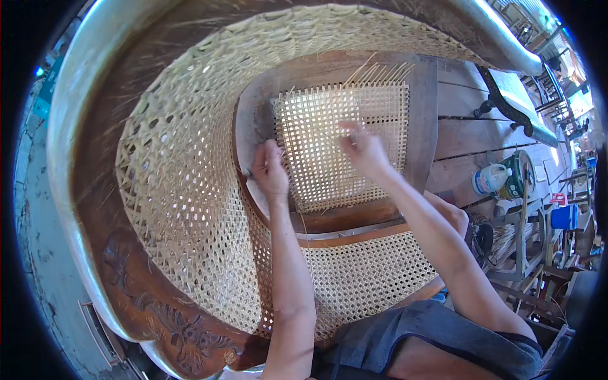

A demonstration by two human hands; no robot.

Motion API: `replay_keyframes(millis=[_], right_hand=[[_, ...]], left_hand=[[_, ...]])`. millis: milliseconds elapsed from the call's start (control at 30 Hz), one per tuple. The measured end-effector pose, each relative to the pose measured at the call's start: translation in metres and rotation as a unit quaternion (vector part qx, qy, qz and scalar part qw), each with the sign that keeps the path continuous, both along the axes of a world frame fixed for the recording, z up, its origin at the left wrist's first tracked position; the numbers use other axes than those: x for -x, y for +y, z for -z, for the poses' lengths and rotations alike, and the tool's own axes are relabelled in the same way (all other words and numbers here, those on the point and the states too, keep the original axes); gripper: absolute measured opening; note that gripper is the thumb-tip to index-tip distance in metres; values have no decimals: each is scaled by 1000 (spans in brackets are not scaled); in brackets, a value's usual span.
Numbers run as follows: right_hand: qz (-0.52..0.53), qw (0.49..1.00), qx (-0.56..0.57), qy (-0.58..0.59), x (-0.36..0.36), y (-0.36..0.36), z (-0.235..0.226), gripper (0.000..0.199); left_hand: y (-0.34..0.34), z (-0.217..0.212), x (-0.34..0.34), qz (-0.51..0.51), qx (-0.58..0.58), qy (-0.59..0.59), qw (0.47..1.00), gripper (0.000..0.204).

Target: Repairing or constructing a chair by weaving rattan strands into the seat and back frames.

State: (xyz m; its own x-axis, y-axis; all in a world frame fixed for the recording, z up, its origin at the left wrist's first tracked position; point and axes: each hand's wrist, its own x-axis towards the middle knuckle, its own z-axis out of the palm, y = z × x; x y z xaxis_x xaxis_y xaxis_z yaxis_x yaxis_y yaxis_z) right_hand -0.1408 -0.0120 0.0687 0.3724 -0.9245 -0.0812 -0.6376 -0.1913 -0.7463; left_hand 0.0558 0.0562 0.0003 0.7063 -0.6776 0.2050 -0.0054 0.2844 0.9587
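Note:
A wooden frame (253,95) with a partly woven cane panel (316,133) rests on a large cane-woven seat. At the panel's left edge, my left hand (270,168) is closed with its fingers curled; whatever it holds is too small to make out. My right hand (364,149) hovers over the middle of the panel, its fingers smeared by motion. Loose cane ends (380,73) stick out past the panel's top edge. Toward the upper right of the panel, the weave shows a darker open row. One thin strand hangs below the panel's lower left corner.
Around the frame curves the big chair's cane weave (180,171), bordered by carved dark wood (183,329). On the right are wooden slats (459,139), a white jug (493,178), a dark green tin (520,171), a blue container (563,217) and more furniture parts.

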Motion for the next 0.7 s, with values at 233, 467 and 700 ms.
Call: replay_keyframes(millis=[233,467,700], right_hand=[[-216,967,128,41,-68,2,40,29],[-340,915,205,77,-105,4,47,22],[-388,888,202,140,-112,11,45,35]], left_hand=[[-7,29,-11,22,81,112,990,36],[3,46,-17,-28,102,143,984,37],[19,33,-13,-85,26,-61,994,36]])
